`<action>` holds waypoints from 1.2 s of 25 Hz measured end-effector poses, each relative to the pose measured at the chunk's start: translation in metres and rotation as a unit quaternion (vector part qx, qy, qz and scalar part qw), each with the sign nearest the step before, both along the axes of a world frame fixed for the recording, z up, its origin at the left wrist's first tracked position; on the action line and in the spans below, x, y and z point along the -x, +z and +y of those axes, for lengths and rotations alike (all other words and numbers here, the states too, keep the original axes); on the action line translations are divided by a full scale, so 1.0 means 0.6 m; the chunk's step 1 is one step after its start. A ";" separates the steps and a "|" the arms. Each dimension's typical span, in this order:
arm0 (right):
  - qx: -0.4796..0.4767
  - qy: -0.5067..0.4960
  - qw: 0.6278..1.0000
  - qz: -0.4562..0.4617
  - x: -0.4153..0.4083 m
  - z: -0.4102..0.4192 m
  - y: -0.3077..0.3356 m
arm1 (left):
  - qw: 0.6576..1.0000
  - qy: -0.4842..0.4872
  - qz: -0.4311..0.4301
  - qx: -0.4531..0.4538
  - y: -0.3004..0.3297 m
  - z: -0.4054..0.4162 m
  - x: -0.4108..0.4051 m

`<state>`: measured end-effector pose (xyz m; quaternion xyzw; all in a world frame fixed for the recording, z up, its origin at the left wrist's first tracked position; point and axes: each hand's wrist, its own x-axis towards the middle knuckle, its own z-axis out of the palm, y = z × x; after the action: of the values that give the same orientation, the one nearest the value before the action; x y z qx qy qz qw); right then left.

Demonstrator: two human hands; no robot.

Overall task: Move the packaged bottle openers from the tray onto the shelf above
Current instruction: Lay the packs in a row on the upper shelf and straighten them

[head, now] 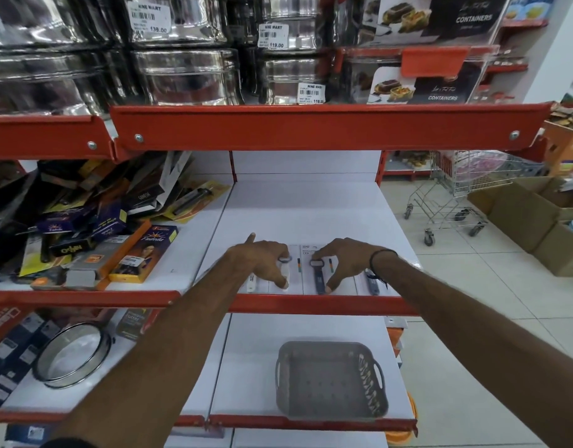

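Several packaged bottle openers lie side by side near the front edge of the white middle shelf (298, 208). My left hand (262, 258) presses on a white-handled opener pack (284, 270), fingers curled over it, index finger pointing away. My right hand (338, 258) grips a dark blue-handled opener pack (319, 276) between thumb and fingers. Another blue opener (372, 282) lies under my right wrist, and a white one (251, 282) sits beside my left hand. The grey plastic tray (330, 350) stands on the shelf below and holds nothing.
Boxed and carded kitchen tools (94, 227) are piled on the left of the middle shelf. Steel tins (181, 76) fill the shelf above. A round sieve (72, 357) lies lower left. A shopping trolley (456, 195) and cardboard boxes (530, 215) stand on the tiled floor to the right.
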<state>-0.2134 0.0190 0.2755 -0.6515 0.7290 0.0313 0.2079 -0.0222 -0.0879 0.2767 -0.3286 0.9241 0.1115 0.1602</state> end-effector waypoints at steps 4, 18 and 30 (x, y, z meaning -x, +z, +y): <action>-0.011 -0.001 1.000 0.004 -0.004 0.000 0.007 | 1.000 -0.002 -0.030 0.007 0.009 0.003 0.010; -0.006 -0.072 0.997 0.041 0.075 0.064 0.043 | 0.998 -0.026 -0.014 0.053 0.028 0.027 0.079; -0.008 -0.107 0.994 0.015 0.113 0.110 0.002 | 0.998 -0.050 -0.042 0.026 -0.009 0.058 0.108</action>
<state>-0.2814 0.0851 0.2768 -0.5675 0.7972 0.0249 0.2044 -0.0871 -0.0533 0.2713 -0.2905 0.9345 0.0650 0.1954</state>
